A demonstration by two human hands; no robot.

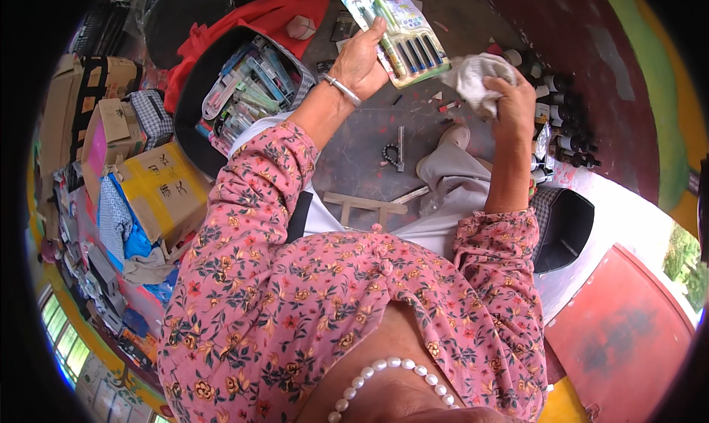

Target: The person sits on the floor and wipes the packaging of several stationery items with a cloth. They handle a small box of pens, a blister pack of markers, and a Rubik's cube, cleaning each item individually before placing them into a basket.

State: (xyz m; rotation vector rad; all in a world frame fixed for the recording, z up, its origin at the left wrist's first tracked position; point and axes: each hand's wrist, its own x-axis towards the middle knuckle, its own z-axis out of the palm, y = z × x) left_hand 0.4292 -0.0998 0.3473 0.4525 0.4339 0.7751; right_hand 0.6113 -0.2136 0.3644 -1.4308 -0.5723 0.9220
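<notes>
My left hand (363, 63) is closed on the left edge of a blister pack (402, 35), thumb lying over its front. Through the clear plastic show a green fountain pen (391, 43) and several dark ink cartridges (422, 53). Just right of the pack, my right hand (515, 102) grips a crumpled whitish cloth (478, 82), which hangs near the pack's lower right corner. Left of my left forearm stands a dark bin (193, 91) full of packaged pens and stationery (255, 83).
Cardboard boxes (162, 187) and bundles crowd the left side. Several dark bottles (565, 120) line the wall at right, above another dark bin (572, 231). Scraps, a black bracelet (390, 155) and a wooden piece (369, 204) lie on the floor between my legs. Red cloth (221, 35) spreads behind the full bin.
</notes>
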